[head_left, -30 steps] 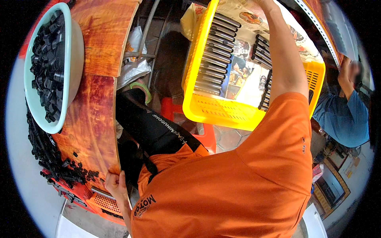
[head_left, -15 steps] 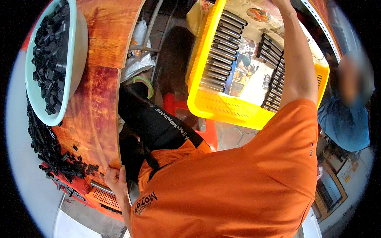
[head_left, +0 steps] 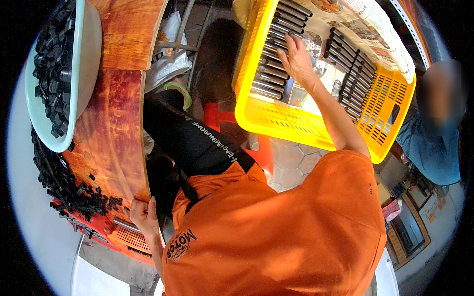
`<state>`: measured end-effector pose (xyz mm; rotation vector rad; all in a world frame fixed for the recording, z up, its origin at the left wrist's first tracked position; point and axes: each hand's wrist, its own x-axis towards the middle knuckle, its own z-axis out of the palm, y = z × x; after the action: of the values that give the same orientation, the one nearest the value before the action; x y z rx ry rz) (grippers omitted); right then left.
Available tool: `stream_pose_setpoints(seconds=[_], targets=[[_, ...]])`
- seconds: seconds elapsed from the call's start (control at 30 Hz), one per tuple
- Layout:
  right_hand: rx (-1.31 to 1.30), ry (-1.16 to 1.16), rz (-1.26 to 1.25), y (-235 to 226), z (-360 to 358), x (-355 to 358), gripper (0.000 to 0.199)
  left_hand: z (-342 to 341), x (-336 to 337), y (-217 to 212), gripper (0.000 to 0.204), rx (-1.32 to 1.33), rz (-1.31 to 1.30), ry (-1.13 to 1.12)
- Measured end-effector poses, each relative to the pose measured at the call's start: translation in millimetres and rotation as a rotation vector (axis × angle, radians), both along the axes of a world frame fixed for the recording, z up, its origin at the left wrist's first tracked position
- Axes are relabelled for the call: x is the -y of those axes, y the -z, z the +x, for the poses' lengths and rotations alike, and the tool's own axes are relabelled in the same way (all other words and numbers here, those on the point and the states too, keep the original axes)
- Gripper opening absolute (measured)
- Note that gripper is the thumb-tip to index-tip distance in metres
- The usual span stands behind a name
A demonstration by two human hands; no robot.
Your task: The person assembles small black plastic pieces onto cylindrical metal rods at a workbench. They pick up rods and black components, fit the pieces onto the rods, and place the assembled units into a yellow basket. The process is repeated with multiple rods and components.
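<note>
1. Reaching into the yellow basket (head_left: 241,111) with the right hand (head_left: 299,61), now drawn back from the far side to the left row of metal tubes (head_left: 269,79); bringing the fingers to bear on that row.
2. Bending thumb and fingers, slightly apart, over the tubes' right ends; cannot tell whether pinching any.
3. Curling the left hand (head_left: 142,213) at the near right corner of the wooden table (head_left: 116,118); cannot tell whether holding anything.
4. Lying in 2 rows, left and right (head_left: 357,85), over printed paper (head_left: 382,39) inside the basket.
5. Seeing at far left 1 pale green basin (head_left: 77,74) of black pieces (head_left: 53,74), more heaped nearer.
6. Blocking part of the left row with the right hand.
</note>
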<state>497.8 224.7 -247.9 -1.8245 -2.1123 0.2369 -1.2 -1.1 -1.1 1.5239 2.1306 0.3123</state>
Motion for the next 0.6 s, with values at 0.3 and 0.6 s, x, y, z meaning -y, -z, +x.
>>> stream_pose_setpoints(seconds=[0.3, 0.6], targets=[[-0.415, 0.614, -0.628, 77.1, 6.4, 49.6, 0.086, -1.8, 0.0, 2.5, 0.035, 0.021, 0.020, 0.020], [0.025, -0.412, -0.367, -6.8, -20.1, 53.2, 0.045, 4.5, -0.7, -15.4, 0.026, 0.005, 0.088, 0.045]])
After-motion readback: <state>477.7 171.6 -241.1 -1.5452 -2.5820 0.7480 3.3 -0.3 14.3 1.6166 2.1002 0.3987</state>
